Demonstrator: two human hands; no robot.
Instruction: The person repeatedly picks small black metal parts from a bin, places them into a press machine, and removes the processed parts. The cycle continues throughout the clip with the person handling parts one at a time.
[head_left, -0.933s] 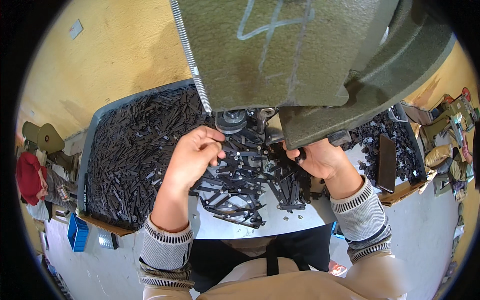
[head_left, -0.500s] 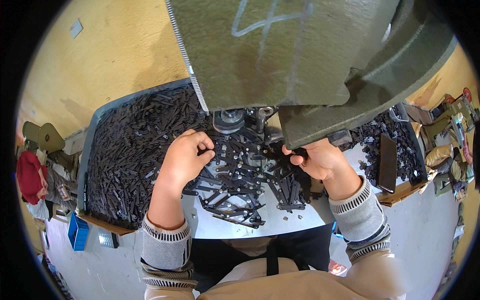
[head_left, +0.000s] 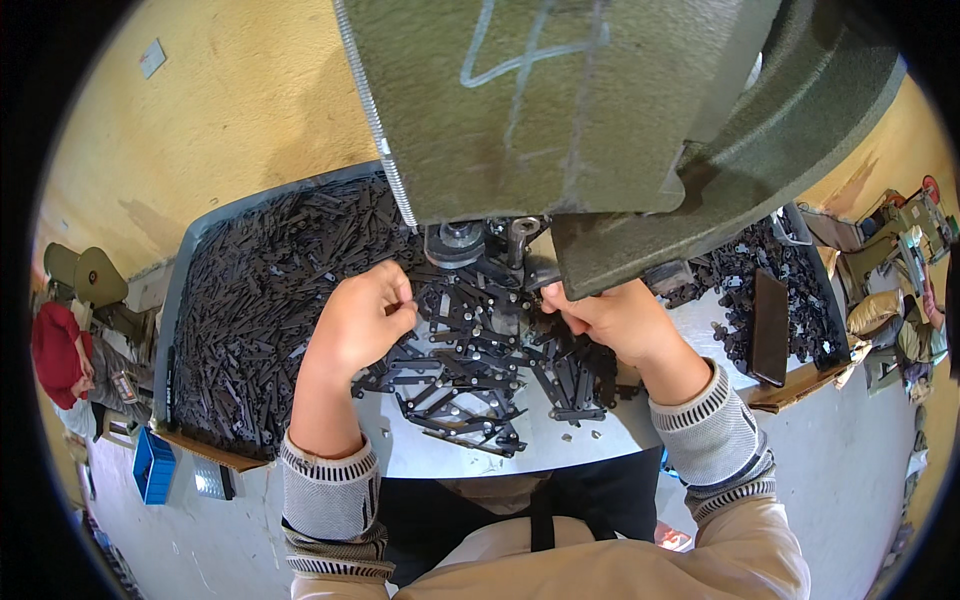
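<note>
Curving across the near side, the edge of the pale, smooth worktop (head_left: 625, 430) runs just in front of the person's dark-clad lap, and a whitish band of its surface shows between that edge and a loose heap of flat black strips joined by round silver rivets (head_left: 462, 385). On the left the room for moving ends at a large grey-rimmed bin (head_left: 171, 340) filled with loose black strips (head_left: 270, 310); on the right, small black parts (head_left: 735, 255) and a dark, rectangular, glossy slab (head_left: 769, 328) bound it. Overhead, a bulky dark-green metal machine (head_left: 540, 120) overhangs the far part of the heap, leaving a tight gap beneath, with a round metal fitting (head_left: 455, 243) at its lower edge. The riveted heap lies between the two hands, spreading from below the machine toward the near edge. At its left side, the left hand (head_left: 362, 320) has its fingers curled, thumb and forefinger tips close together; whether they pinch anything cannot be told. The right hand (head_left: 625, 322) reaches in just below the machine's lower right part, fingers bent at the heap's far right side; whether they grip a strip cannot be told.
</note>
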